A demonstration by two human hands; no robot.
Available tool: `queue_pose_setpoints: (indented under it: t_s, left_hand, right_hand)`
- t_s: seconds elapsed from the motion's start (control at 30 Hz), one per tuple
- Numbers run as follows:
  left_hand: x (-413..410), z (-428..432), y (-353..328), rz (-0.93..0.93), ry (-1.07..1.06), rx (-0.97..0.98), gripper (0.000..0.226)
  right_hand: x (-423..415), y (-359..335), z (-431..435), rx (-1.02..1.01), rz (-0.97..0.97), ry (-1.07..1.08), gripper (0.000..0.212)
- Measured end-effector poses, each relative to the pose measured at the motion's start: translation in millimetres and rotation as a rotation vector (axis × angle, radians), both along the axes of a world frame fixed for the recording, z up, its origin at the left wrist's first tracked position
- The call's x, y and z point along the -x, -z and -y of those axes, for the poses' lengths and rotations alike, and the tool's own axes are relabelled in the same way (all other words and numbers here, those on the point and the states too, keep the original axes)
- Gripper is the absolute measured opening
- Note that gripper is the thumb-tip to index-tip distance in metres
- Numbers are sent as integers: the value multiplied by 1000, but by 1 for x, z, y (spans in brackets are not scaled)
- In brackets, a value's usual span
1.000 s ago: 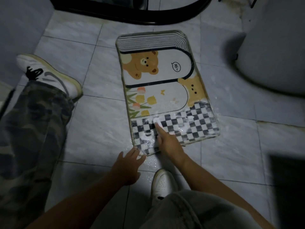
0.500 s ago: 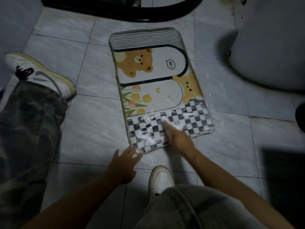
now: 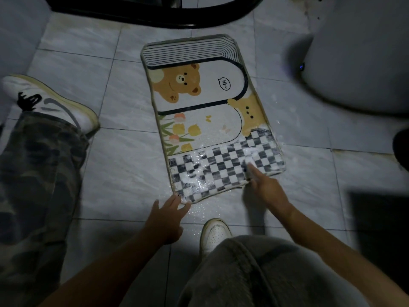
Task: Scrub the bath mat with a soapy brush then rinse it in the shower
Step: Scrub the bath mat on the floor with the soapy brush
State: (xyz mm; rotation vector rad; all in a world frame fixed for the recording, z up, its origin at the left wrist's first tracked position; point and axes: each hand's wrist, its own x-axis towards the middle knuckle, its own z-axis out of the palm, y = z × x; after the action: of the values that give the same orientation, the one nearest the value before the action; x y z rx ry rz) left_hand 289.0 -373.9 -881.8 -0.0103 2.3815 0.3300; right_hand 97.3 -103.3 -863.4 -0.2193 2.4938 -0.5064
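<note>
Bath mat (image 3: 199,103) — soapy, likely limp, heavy and slick; grasp an edge — lies flat just before the shower threshold (image 3: 155,17), left hand (image 3: 168,216) spread-fingered on its farthest corner, right hand (image 3: 267,189) with grip indiscernible.

Dim, grainy pic w/ dark corners (edges warped, blurry)

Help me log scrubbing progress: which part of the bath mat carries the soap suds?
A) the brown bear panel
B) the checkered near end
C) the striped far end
B: white foam glistens on the checkered end of the bath mat, by the right hand.
</note>
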Motion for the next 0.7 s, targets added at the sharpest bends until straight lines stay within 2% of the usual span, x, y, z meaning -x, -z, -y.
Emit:
queue_pose_setpoints:
  t_s: [0.1,0.2,0.27,0.3,0.47,0.53,0.63,0.7]
  left_hand:
    - [2,-1,-4,7,-11,4,79]
    - [1,-4,-3,2,-26,14,79]
    - [-2,-2,-4,19,-36,17,80]
    - [-3,0,-4,17,-36,11,80]
    - [0,3,-5,-2,-6,-12,81]
    - [-1,3,-5,-8,-1,-8,82]
    - [-2,2,-3,-14,4,-2,82]
    - [-1,4,-2,-4,7,5,83]
  right_hand:
    - [-31,-7,21,130,-19,121,48]
    - [-77,-15,85,205,107,-70,50]
    - [-94,-21,98,187,149,-261,49]
    - [-90,-23,91,159,148,-289,46]
    - [-21,-13,11,-21,25,-8,42]
    - [-27,-17,20,45,33,8,43]
    - [-70,-23,63,172,186,-145,43]
    - [-88,-24,74,148,184,-329,45]
